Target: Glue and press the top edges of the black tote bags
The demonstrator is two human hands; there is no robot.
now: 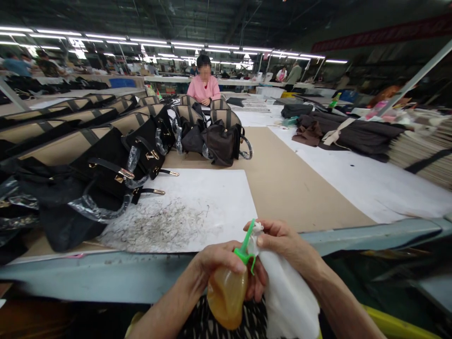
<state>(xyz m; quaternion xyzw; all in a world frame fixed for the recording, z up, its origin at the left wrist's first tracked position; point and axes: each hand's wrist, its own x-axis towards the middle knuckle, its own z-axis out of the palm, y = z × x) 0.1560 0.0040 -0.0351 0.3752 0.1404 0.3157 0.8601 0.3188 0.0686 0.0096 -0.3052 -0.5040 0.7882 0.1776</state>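
Observation:
My left hand [219, 263] is wrapped around a small squeeze bottle [228, 294] of amber liquid with a green nozzle [246, 245]. My right hand [282, 242] pinches a white cloth [287, 296] against the tip of that nozzle. Both hands are held close to my body, below the near edge of the workbench [106, 275]. A stained white sheet of paper [187, 212] lies on the bench just in front of them.
Black handbags [106, 174] with wrapped handles stand in rows at the left, and more bags [215, 136] in the middle. Dark fabric pieces [353, 132] and stacked sheets [420, 146] lie at the right. A person in pink [204, 87] sits at the far end.

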